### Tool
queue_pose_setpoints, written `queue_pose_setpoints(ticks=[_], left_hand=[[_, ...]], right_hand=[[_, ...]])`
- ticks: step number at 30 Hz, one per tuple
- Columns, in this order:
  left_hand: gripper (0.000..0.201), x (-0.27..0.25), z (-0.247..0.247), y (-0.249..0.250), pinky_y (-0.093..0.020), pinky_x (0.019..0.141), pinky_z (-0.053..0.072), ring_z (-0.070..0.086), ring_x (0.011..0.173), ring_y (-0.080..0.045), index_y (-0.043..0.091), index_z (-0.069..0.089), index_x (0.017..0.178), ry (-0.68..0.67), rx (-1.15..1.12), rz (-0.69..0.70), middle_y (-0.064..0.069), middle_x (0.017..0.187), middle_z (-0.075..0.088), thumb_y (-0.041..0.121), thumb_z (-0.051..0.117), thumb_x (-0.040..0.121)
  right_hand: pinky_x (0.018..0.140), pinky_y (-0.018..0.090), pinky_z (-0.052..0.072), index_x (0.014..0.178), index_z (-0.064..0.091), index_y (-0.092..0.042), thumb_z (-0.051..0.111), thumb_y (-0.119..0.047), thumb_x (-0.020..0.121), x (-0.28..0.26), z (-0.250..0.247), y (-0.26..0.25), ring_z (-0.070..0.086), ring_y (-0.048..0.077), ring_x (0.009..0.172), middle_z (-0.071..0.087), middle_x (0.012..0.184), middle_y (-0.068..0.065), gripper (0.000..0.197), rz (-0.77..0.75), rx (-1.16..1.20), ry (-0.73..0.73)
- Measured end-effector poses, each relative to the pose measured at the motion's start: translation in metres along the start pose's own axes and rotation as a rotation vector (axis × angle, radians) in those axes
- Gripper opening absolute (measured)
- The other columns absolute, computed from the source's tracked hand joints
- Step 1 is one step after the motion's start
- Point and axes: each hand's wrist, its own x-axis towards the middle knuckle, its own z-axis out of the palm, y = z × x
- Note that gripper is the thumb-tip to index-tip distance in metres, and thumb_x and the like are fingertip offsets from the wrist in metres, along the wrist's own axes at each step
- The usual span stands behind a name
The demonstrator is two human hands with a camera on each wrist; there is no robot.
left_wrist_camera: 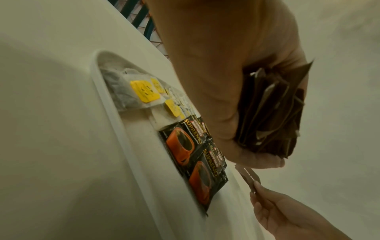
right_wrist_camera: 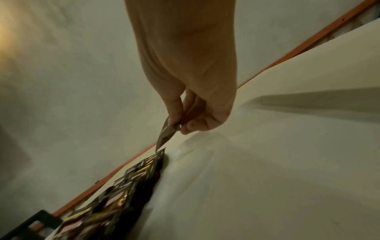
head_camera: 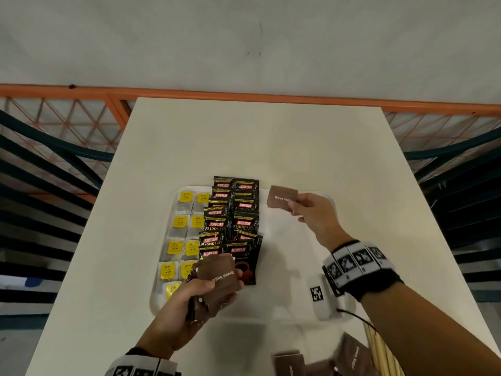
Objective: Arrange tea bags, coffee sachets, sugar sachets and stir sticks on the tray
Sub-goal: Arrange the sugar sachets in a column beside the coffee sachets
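Fingers [head_camera: 294,210] of your right hand [head_camera: 315,215] pinched one flat brown paper sugar sachet [head_camera: 282,198] by its right edge, held above the far bare part of the white plastic tray [head_camera: 332,202], just right of the black coffee sachets [head_camera: 234,221]. Your left hand [head_camera: 189,302] was curled round a thick stack of brown sugar sachets [head_camera: 217,283] over the tray's near edge, thumb on the top one. Left of the coffee, two columns of yellow-tagged tea bags [head_camera: 181,240] lay along the tray's left side. More brown sachets [head_camera: 349,354] and pale wooden stir sticks [head_camera: 379,351] waited on the white table [head_camera: 257,137] near you. I judge the sachet light, thin and a little floppy, so an edge pinch suited it; set down flat, it should stay put. The stack looked liable to fan and slip if your grip loosened.
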Motion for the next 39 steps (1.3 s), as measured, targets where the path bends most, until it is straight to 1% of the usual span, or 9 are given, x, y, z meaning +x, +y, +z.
queue_pose_setpoints(ticks=[2, 10, 17, 19, 25, 28, 32, 34, 39], left_hand=[[0.076, -0.001, -0.001, -0.001, -0.04, 0.075, 0.058, 0.067, 0.093, -0.038, 0.001, 0.071, 0.099, 0.005, -0.011, -0.009, -0.026, 0.106, 0.067, 0.021, 0.09, 0.028], [0.076, -0.004, -0.003, -0.007, -0.038, 0.066, 0.058, 0.069, 0.084, -0.039, 0.004, 0.074, 0.093, 0.025, -0.066, 0.018, -0.025, 0.096, 0.07, 0.02, 0.087, 0.02], [0.076, 0.005, -0.004, -0.014, -0.034, 0.06, 0.052, 0.066, 0.066, -0.029, 0.01, 0.076, 0.089, 0.069, -0.029, 0.013, -0.019, 0.082, 0.07, 0.025, 0.088, 0.016], [0.074, 0.007, 0.0, -0.014, -0.034, 0.062, 0.045, 0.065, 0.064, -0.026, 0.014, 0.076, 0.089, 0.066, 0.0, 0.016, -0.016, 0.081, 0.07, 0.028, 0.088, 0.017], [0.071, 0.02, 0.01, -0.017, -0.033, 0.06, 0.058, 0.068, 0.067, -0.024, 0.012, 0.077, 0.085, 0.069, -0.025, 0.058, -0.015, 0.083, 0.072, 0.026, 0.09, 0.017], [0.059, 0.026, 0.015, -0.016, -0.032, 0.06, 0.058, 0.068, 0.069, -0.023, 0.01, 0.075, 0.091, 0.095, -0.017, 0.067, -0.013, 0.085, 0.073, 0.016, 0.078, 0.032], [0.061, 0.03, 0.018, -0.015, -0.027, 0.053, 0.055, 0.067, 0.064, -0.021, 0.003, 0.063, 0.097, 0.136, -0.003, 0.064, -0.012, 0.077, 0.071, 0.017, 0.069, 0.038], [0.061, 0.031, 0.018, -0.014, -0.026, 0.055, 0.055, 0.067, 0.065, -0.018, 0.005, 0.064, 0.1, 0.135, 0.041, 0.068, -0.011, 0.08, 0.072, 0.018, 0.069, 0.041], [0.071, 0.031, 0.015, -0.014, -0.027, 0.062, 0.055, 0.068, 0.076, -0.017, 0.005, 0.065, 0.108, 0.098, 0.07, 0.058, -0.01, 0.092, 0.072, 0.023, 0.08, 0.041]], right_hand=[[0.046, 0.009, 0.041, 0.096, 0.064, -0.008, 0.065, -0.009, 0.084, 0.016, 0.003, -0.004, 0.051, 0.01, 0.06, 0.059, 0.07, 0.002, 0.013, 0.009, -0.038, 0.033], [0.056, 0.02, 0.039, 0.086, 0.067, -0.009, 0.07, -0.011, 0.08, 0.05, 0.021, 0.002, 0.048, 0.01, 0.056, 0.057, 0.06, 0.001, 0.008, 0.021, -0.183, 0.062], [0.078, 0.036, 0.051, 0.075, 0.055, -0.018, 0.074, -0.017, 0.075, 0.055, 0.029, 0.014, 0.058, 0.02, 0.074, 0.067, 0.086, 0.01, 0.018, -0.03, -0.256, 0.153], [0.077, 0.036, 0.052, 0.071, 0.051, -0.022, 0.074, -0.018, 0.076, 0.054, 0.029, 0.015, 0.058, 0.021, 0.073, 0.066, 0.085, 0.01, 0.024, -0.032, -0.25, 0.164], [0.066, 0.032, 0.048, 0.089, 0.051, -0.016, 0.066, -0.02, 0.083, 0.032, 0.026, 0.007, 0.056, 0.021, 0.071, 0.057, 0.072, 0.0, 0.017, -0.031, -0.236, 0.157], [0.061, 0.025, 0.045, 0.087, 0.057, -0.016, 0.059, -0.028, 0.088, -0.003, 0.025, -0.007, 0.056, 0.015, 0.066, 0.062, 0.078, 0.002, 0.012, -0.03, -0.318, 0.028], [0.057, 0.021, 0.045, 0.097, 0.063, -0.006, 0.053, -0.041, 0.09, -0.058, 0.023, -0.021, 0.057, 0.012, 0.067, 0.063, 0.081, 0.001, 0.037, 0.081, -0.299, -0.47], [0.056, 0.019, 0.046, 0.101, 0.063, -0.006, 0.058, -0.039, 0.087, -0.075, 0.022, -0.023, 0.058, 0.011, 0.071, 0.063, 0.083, 0.001, 0.036, 0.162, -0.225, -0.652], [0.054, 0.018, 0.047, 0.087, 0.061, -0.013, 0.069, -0.013, 0.081, -0.087, 0.028, -0.016, 0.057, 0.007, 0.06, 0.062, 0.074, 0.002, 0.01, 0.118, -0.151, -0.678]])
